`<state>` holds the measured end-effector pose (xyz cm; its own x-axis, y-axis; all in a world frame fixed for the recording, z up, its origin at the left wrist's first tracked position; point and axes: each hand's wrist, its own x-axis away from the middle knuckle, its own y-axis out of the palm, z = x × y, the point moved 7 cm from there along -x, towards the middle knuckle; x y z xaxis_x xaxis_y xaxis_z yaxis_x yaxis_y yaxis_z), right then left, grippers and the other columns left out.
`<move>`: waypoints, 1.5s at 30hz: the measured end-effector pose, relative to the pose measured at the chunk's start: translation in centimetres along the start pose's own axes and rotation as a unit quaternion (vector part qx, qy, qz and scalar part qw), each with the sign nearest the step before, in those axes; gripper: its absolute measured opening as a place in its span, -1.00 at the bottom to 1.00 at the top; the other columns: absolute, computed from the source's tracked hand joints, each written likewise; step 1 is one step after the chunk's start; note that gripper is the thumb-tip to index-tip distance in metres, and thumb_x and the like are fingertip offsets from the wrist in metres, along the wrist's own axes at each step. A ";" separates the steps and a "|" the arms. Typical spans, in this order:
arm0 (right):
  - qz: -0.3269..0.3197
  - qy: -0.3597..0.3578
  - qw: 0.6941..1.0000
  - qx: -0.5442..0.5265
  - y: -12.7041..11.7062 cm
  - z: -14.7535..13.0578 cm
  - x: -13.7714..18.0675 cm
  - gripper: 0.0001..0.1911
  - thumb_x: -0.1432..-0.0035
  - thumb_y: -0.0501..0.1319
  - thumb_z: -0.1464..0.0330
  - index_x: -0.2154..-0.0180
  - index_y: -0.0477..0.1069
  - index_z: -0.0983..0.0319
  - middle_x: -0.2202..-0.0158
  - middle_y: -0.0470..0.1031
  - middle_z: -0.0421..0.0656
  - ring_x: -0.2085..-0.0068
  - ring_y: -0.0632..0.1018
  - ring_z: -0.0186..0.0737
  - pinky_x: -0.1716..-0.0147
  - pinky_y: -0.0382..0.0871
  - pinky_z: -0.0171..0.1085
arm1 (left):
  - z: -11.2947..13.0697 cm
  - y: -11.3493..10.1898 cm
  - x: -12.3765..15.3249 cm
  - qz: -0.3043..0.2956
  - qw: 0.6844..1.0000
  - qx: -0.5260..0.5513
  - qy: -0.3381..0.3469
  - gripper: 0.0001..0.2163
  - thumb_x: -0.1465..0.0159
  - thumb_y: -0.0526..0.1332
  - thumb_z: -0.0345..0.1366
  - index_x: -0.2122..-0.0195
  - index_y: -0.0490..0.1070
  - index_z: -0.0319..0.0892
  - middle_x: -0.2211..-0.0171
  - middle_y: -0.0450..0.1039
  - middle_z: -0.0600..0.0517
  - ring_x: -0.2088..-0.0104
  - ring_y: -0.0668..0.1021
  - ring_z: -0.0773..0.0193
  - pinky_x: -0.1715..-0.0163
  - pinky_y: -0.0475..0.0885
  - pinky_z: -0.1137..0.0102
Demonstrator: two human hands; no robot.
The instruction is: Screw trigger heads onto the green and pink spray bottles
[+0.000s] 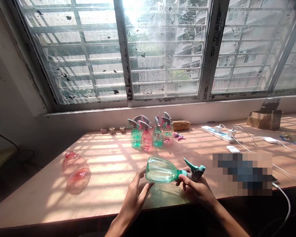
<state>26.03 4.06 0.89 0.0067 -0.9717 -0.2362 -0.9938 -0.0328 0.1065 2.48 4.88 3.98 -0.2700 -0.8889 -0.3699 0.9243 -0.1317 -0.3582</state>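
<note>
The left grip is cupping the base of a green bottle, its fingers curling behind the base and its thumb reaching along the near lower edge. The right grip is holding the same bottle at the neck, thumb pressing on the near side, just below the sprayer. The bottle is lying sideways between the two grips, its base pointing toward the left grip and its trigger pointing upward over the right one, while a greenish patch of light is falling on the worktop beneath. Well to the left of the left grip, a red bottle is showing an open neck. Beyond both grips, a cluster of spray bottles in green and pink is standing near the wall, with a brown case sitting just to its right. Farther out to the right of the right grip, a power strip is carrying two plugs, a white pad is lying nearer, and a box is resting toward the window. A pixelated patch is hiding whatever is lying just right of the right grip.
</note>
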 end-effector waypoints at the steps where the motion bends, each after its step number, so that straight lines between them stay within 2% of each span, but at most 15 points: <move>1: 0.000 0.003 1.000 -0.002 0.0 0.1 0.0 -0.65 -0.12 0.36 0.08 0.27 0.45 0.23 0.42 0.62 -0.07 0.41 0.56 -0.13 0.44 0.39 -0.22 | -0.1 0.0 0.0 -0.005 1.000 0.002 -0.006 -0.61 -0.33 0.20 -0.14 -0.16 0.31 -0.07 -0.20 0.39 -0.15 -0.19 0.45 0.00 -0.19 0.37 0.11; 7: 0.016 -0.006 1.000 0.000 -0.2 0.5 0.2 -0.66 -0.10 0.38 0.09 0.23 0.46 0.18 0.41 0.64 -0.12 0.42 0.56 -0.14 0.41 0.39 -0.20 | -0.1 0.0 -0.2 -0.018 0.999 0.026 -0.034 -0.61 -0.26 0.28 -0.05 -0.03 0.39 -0.15 -0.26 0.32 -0.19 -0.24 0.40 -0.07 -0.19 0.37 0.12; 12: 0.000 -0.003 1.000 0.005 -0.1 0.4 0.1 -0.69 -0.15 0.35 0.11 0.24 0.43 0.20 0.41 0.64 -0.09 0.39 0.57 -0.14 0.40 0.40 -0.22 | -0.2 -0.1 -0.2 -0.006 1.000 0.011 -0.021 -0.68 -0.29 0.25 -0.09 0.01 0.41 -0.12 -0.21 0.37 -0.19 -0.24 0.40 -0.07 -0.17 0.38 0.09; 15: -0.001 -0.005 1.000 0.000 0.0 0.1 -0.2 -0.67 -0.15 0.34 0.08 0.28 0.42 0.21 0.43 0.63 -0.09 0.39 0.58 -0.12 0.43 0.40 -0.23 | 0.0 -0.1 -0.1 0.010 1.000 -0.009 0.005 -0.69 -0.30 0.24 -0.18 -0.05 0.39 -0.08 -0.27 0.30 -0.16 -0.27 0.36 -0.06 -0.18 0.37 0.10; 18: 0.005 -0.004 1.000 -0.010 0.0 0.0 -0.2 -0.65 -0.13 0.35 0.07 0.28 0.42 0.21 0.45 0.61 -0.09 0.38 0.59 -0.10 0.44 0.41 -0.23 | 0.2 0.0 0.1 0.003 1.000 -0.023 0.006 -0.64 -0.29 0.24 -0.19 -0.10 0.34 -0.08 -0.17 0.42 -0.15 -0.20 0.44 -0.03 -0.16 0.38 0.10; 21: 0.014 -0.004 1.000 0.007 -0.1 0.2 0.0 -0.64 -0.10 0.37 0.06 0.23 0.44 0.19 0.44 0.61 -0.13 0.42 0.55 -0.15 0.43 0.41 -0.22 | 0.1 0.1 0.1 -0.016 0.999 -0.026 -0.022 -0.61 -0.25 0.29 -0.11 -0.06 0.35 -0.11 -0.09 0.48 -0.15 -0.13 0.50 -0.05 -0.14 0.39 0.10; 25: 0.024 0.027 0.998 0.058 -0.3 0.8 0.3 -0.59 -0.04 0.42 0.07 0.16 0.46 0.14 0.44 0.61 -0.19 0.50 0.49 -0.22 0.44 0.42 -0.22 | -0.1 -0.1 -0.1 -0.008 0.999 0.009 -0.039 -0.62 -0.33 0.17 -0.02 -0.05 0.36 -0.15 -0.15 0.42 -0.18 -0.16 0.48 -0.05 -0.15 0.39 0.11; 28: 0.004 0.024 0.999 0.028 0.0 0.7 0.2 -0.61 -0.09 0.38 0.06 0.16 0.45 0.16 0.41 0.62 -0.15 0.48 0.51 -0.20 0.43 0.44 -0.20 | -0.3 -0.2 -0.1 -0.004 0.999 -0.012 -0.036 -0.65 -0.34 0.17 -0.04 -0.04 0.38 -0.12 -0.17 0.41 -0.16 -0.17 0.46 -0.04 -0.18 0.35 0.10; 32: -0.008 -0.003 1.000 -0.014 0.1 0.1 0.0 -0.65 -0.13 0.36 0.08 0.23 0.42 0.20 0.40 0.61 -0.09 0.41 0.56 -0.14 0.44 0.44 -0.22 | 0.0 -0.3 0.2 0.013 0.998 -0.058 0.007 -0.63 -0.34 0.19 -0.13 -0.14 0.30 -0.05 -0.26 0.32 -0.12 -0.29 0.34 -0.01 -0.30 0.20 0.06; 34: -0.010 -0.008 1.000 -0.013 0.0 -0.1 0.0 -0.66 -0.14 0.34 0.08 0.23 0.42 0.20 0.39 0.60 -0.08 0.36 0.58 -0.11 0.43 0.45 -0.22 | -0.1 -0.2 0.4 0.012 0.999 -0.046 0.010 -0.63 -0.35 0.17 -0.15 -0.16 0.27 -0.04 -0.26 0.31 -0.12 -0.29 0.34 0.01 -0.27 0.26 0.08; 38: -0.016 -0.013 0.998 0.052 0.0 -0.2 0.0 -0.71 -0.17 0.32 0.11 0.17 0.46 0.15 0.38 0.60 -0.14 0.40 0.55 -0.16 0.39 0.45 -0.20 | -0.5 0.4 0.4 -0.026 0.998 0.034 -0.043 -0.58 -0.31 0.22 -0.09 -0.13 0.23 -0.10 -0.22 0.34 -0.17 -0.18 0.47 -0.01 -0.09 0.48 0.16; 42: -0.025 -0.007 0.990 0.135 0.2 -0.1 0.0 -0.83 -0.12 0.36 0.17 0.33 0.47 0.09 0.48 0.54 -0.25 0.48 0.51 -0.20 0.44 0.42 -0.22 | -0.4 0.4 0.2 -0.037 0.996 0.060 -0.057 -0.61 -0.34 0.19 -0.05 -0.09 0.26 -0.15 -0.16 0.41 -0.20 -0.10 0.54 -0.02 -0.12 0.46 0.13; 45: -0.028 0.003 0.994 0.104 0.3 -0.1 0.0 -0.79 -0.11 0.36 0.14 0.30 0.47 0.10 0.45 0.57 -0.22 0.48 0.51 -0.19 0.44 0.44 -0.21 | -0.3 0.1 0.1 -0.020 0.999 0.020 -0.030 -0.61 -0.33 0.21 -0.07 -0.10 0.28 -0.13 -0.25 0.31 -0.22 -0.21 0.44 -0.07 -0.19 0.37 0.06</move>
<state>25.70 4.03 0.98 0.0626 -0.9710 -0.2305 -0.9933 -0.0382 -0.1091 2.46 4.87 3.64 -0.2916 -0.9069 -0.3041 0.9234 -0.1839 -0.3368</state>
